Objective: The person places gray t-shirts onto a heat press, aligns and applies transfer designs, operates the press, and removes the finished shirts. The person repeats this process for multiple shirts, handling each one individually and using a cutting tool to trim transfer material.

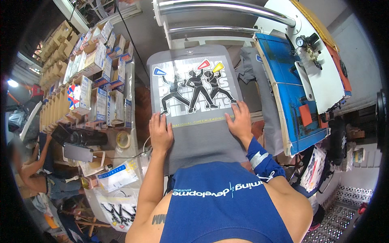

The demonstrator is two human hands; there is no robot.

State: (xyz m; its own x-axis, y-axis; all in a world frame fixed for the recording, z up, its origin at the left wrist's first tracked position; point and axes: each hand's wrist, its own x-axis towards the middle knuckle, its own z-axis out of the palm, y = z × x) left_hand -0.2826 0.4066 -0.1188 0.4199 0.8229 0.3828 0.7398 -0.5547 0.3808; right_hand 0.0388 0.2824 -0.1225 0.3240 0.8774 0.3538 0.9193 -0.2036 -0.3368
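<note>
A grey T-shirt (pixel 198 146) is spread over a flat board in front of me. On its chest lies a shiny clear transfer sheet (pixel 221 65), printed with three dark figures raising blue, red and yellow megaphones above white lettering. My left hand (pixel 161 133) rests at the sheet's lower left corner, fingers extended upward. At the lower right corner, my right hand (pixel 241 121) lies with its fingers apart, the tips touching the edge of the print. Neither hand grips anything. A blue sleeve with a pale band covers my right forearm.
Right of the shirt stands a blue press head (pixel 289 91), with a pressure gauge (pixel 300 41) beyond it. Chrome bars (pixel 231 8) cross behind the board. Stacked cardboard boxes (pixel 91 60), a phone (pixel 78 153) and a tape roll (pixel 123 139) sit at left. Another person (pixel 32 170) is at far left.
</note>
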